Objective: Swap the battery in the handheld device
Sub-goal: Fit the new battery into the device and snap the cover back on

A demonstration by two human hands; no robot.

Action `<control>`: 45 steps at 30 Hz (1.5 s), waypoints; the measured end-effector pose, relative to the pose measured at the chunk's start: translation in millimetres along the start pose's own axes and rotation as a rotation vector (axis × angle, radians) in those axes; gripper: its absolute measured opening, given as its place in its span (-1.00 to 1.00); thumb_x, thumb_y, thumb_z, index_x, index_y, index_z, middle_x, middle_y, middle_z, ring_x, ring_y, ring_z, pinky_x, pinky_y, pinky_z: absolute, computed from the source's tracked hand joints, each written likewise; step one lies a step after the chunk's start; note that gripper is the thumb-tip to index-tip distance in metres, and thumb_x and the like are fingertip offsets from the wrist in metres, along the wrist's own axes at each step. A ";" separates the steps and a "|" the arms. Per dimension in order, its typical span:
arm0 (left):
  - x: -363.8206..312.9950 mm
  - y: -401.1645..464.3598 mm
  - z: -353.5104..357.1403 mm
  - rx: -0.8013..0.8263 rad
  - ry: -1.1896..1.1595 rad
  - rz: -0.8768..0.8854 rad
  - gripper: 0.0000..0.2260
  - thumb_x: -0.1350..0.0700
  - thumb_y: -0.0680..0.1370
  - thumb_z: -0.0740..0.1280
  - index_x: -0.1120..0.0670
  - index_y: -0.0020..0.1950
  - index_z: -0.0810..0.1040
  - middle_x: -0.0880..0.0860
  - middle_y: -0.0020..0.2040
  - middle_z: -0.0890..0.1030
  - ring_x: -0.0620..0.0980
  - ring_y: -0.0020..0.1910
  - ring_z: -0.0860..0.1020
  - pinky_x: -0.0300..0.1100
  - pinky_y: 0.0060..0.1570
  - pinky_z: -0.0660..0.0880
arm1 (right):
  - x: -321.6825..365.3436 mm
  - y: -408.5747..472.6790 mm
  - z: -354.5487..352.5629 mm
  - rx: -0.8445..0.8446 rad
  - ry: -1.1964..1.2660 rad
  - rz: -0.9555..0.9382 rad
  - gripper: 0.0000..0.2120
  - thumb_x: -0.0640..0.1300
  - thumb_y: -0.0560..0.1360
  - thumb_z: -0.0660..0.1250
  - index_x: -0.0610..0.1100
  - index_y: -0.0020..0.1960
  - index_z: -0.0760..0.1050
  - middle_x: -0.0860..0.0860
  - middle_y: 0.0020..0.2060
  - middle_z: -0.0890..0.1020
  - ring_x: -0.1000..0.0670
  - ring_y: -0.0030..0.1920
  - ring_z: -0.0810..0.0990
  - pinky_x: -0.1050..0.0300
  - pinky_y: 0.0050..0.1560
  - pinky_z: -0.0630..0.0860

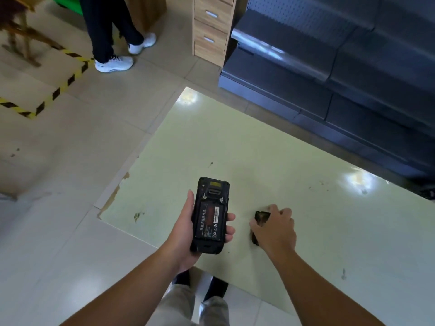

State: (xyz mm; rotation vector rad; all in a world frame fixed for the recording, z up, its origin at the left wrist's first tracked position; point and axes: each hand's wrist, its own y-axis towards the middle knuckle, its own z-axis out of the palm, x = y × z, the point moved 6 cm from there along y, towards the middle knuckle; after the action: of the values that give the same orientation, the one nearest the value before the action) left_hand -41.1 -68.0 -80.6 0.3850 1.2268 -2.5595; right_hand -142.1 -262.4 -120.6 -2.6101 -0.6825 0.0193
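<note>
Left arm: bare forearm reaches forward from the lower left, wrist straight.
Left hand (pixel 186 231): palm up and cupped around the handheld device (pixel 210 215), thumb along its left edge, fingertips (pixel 229 229) curling over its right edge.
Right arm: bare forearm angles in from the lower right, wrist bent slightly down.
Right hand (pixel 274 228): palm down over the table, fingers curled and closed on a dark, mostly hidden object (pixel 261 217).
Spacing: the two hands sit side by side, near but apart.
</note>
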 end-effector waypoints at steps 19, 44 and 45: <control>-1.0 -37.4 61.7 0.000 0.116 0.055 -0.34 -0.39 0.63 0.01 0.00 0.04 0.77 0.06 -0.05 0.77 0.02 -0.10 0.74 -0.11 -0.18 0.61 | 96.9 -133.2 -161.2 -0.255 0.502 -0.637 -0.69 0.07 0.48 0.47 -0.01 0.10 0.45 0.09 -0.02 0.55 0.06 -0.05 0.55 0.06 -0.02 0.57; 3.0 -71.1 102.4 0.097 0.022 -0.051 -0.18 -0.49 0.56 0.07 0.21 0.23 0.69 0.27 0.07 0.71 0.23 -0.04 0.67 0.12 0.06 0.59 | 75.2 -131.9 -196.2 -0.185 0.428 -0.908 -0.58 0.23 0.50 0.45 -0.04 0.13 0.43 0.07 -0.06 0.59 0.01 -0.09 0.57 -0.01 -0.08 0.60; 2.8 -71.6 104.5 0.098 0.012 -0.051 -0.18 -0.49 0.56 0.07 0.21 0.21 0.69 0.27 0.07 0.71 0.24 -0.03 0.68 0.12 0.09 0.59 | 76.2 -134.0 -201.3 -0.205 0.418 -0.934 -0.56 0.22 0.50 0.46 -0.06 0.14 0.43 0.06 -0.05 0.59 0.00 -0.09 0.57 -0.02 -0.08 0.60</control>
State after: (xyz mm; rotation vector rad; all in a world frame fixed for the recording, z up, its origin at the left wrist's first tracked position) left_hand -81.8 -107.6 32.7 0.3954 1.1328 -2.6717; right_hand -112.7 -204.9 124.6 -2.0996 -1.6989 -0.8743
